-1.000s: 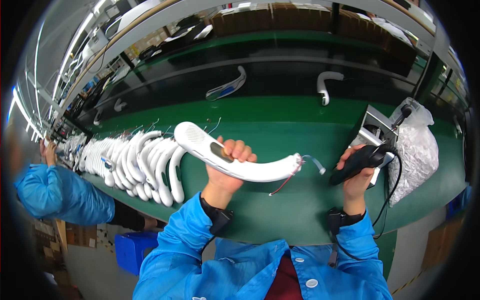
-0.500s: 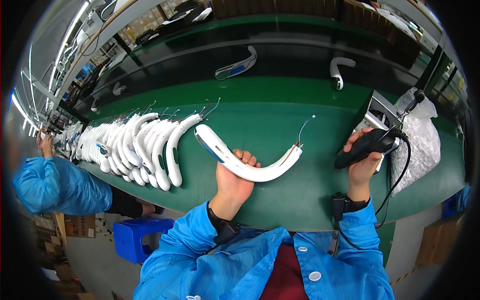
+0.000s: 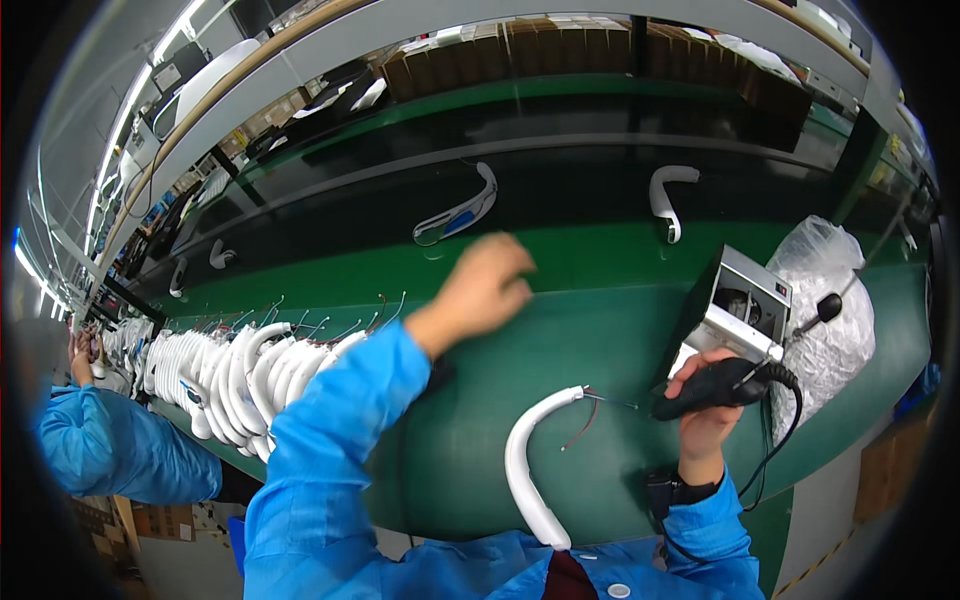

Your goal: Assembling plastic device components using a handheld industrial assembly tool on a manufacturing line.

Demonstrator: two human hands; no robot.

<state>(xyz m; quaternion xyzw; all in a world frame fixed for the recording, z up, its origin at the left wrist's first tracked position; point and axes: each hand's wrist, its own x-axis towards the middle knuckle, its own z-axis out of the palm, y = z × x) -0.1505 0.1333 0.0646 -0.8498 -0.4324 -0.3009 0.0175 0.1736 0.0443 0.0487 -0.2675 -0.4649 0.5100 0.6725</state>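
My left hand (image 3: 482, 285) reaches over the green bench toward the dark strip at the back. Its fingers are loosely bent and apart, with nothing seen in them. Just beyond lies a curved white housing with a blue insert (image 3: 455, 215). In my right hand (image 3: 705, 425) is a black corded hand tool (image 3: 715, 388), held level above the bench. A curved white plastic piece with thin wires at one end (image 3: 522, 465) lies in front of me, apart from both hands. Its wires point toward the tool's tip.
A long row of similar white curved pieces (image 3: 235, 375) lies at left, partly behind my sleeve. A metal box (image 3: 745, 295) and a clear plastic bag (image 3: 825, 335) stand at right. Another white piece (image 3: 668, 200) lies at the back. A co-worker in blue (image 3: 125, 445) sits at left.
My left hand has let go of the curved white piece, which now lies on the bench, and has moved forward. My right hand still holds the tool. The view has shifted.
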